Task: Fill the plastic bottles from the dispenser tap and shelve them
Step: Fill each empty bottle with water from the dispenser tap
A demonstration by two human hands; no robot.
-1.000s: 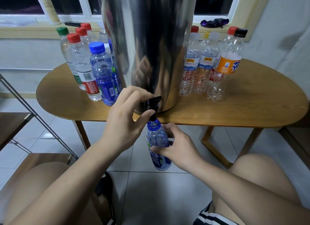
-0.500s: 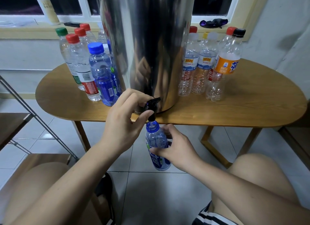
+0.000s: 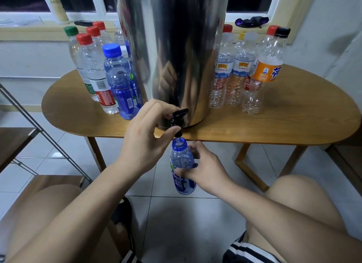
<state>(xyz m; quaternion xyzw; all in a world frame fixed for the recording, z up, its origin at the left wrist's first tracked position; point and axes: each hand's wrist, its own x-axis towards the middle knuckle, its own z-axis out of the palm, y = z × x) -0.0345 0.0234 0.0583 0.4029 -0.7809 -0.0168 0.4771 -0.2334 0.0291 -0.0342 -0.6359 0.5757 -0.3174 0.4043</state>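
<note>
The black tap (image 3: 178,121) is pinched by the curled left hand (image 3: 146,139); just below, the uncapped blue bottle (image 3: 183,166) is gripped upright by the right hand (image 3: 207,169).

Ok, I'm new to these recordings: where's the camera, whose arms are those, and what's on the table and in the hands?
No machine here: a person wears one camera on the head, looking down at their own arms. On the table stands a steel dispenser, with capped bottles on either side; those on the right look empty. The left hand grips the black tap. The right hand holds an open blue bottle under the spout, below the table's edge.
</note>
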